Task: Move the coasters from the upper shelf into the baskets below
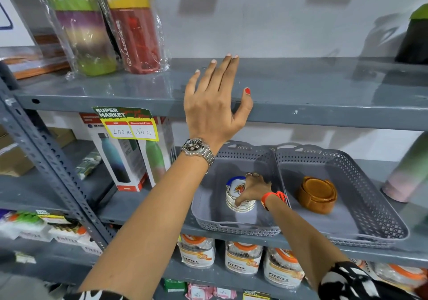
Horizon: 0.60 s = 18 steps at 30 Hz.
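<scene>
My left hand (214, 101) lies flat with fingers spread on the front edge of the grey upper shelf (324, 95), holding nothing. My right hand (252, 189) is down inside the left grey basket (208, 211), fingers closed on a stack of white coasters with a floral print (235, 192) that stands on the basket floor. The right grey basket (370, 183) holds a brown coaster set (317, 194) in its holder. No coasters show on the upper shelf near my left hand.
Wrapped bottles (92, 33) stand at the upper shelf's left; a dark object (414, 37) at its far right. Boxed bottles (129, 160) sit left of the baskets, a pastel bottle (407, 172) to their right. Packaged jars (243, 255) fill the shelf below.
</scene>
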Each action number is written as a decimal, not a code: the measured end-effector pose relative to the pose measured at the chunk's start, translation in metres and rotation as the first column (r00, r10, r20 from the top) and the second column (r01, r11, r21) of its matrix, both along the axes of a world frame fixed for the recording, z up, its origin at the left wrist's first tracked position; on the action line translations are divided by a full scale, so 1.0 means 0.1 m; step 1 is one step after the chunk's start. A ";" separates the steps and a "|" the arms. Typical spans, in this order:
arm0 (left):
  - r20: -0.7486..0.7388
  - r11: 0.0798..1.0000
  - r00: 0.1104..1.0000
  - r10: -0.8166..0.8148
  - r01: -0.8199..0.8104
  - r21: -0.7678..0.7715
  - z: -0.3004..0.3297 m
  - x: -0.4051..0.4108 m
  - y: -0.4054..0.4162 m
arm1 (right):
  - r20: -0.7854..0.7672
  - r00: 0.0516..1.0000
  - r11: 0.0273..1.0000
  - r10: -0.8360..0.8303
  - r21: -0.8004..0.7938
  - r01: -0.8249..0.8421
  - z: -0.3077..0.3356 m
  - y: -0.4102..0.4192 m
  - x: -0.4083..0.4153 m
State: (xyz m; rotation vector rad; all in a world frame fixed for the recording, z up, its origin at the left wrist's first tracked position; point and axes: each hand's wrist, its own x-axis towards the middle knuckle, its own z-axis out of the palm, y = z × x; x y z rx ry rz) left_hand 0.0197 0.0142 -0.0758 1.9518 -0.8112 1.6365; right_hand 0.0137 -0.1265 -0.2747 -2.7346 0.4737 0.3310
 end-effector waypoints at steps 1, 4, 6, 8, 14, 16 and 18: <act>-0.002 1.000 1.000 0.001 -0.001 0.001 0.00 0.00 0.00 | 0.007 1.000 1.000 0.010 0.001 -0.010 0.02 0.01 -0.02; -0.016 1.000 1.000 0.001 -0.001 0.003 0.00 0.00 0.00 | -0.001 0.997 0.996 0.075 0.039 -0.075 0.07 0.01 -0.05; -0.013 1.000 1.000 -0.002 0.002 0.005 0.00 -0.01 0.00 | -0.041 0.992 0.990 0.118 0.080 -0.114 0.12 0.04 -0.08; -0.018 1.000 1.000 -0.008 0.008 0.010 0.00 -0.02 0.01 | -0.057 0.990 0.987 0.126 0.113 -0.119 0.14 0.06 -0.09; -0.029 1.000 1.000 0.004 -0.003 0.019 0.01 -0.04 0.00 | 0.003 0.994 0.989 0.106 0.100 -0.106 0.07 0.06 -0.14; -0.024 1.000 1.000 -0.001 0.001 0.024 0.00 -0.02 0.01 | 0.111 0.993 0.992 0.048 0.114 -0.061 0.03 0.07 -0.20; -0.043 1.000 0.999 0.008 -0.007 0.029 0.01 -0.04 0.01 | 0.262 0.964 0.986 -0.047 0.167 0.002 0.06 0.12 -0.28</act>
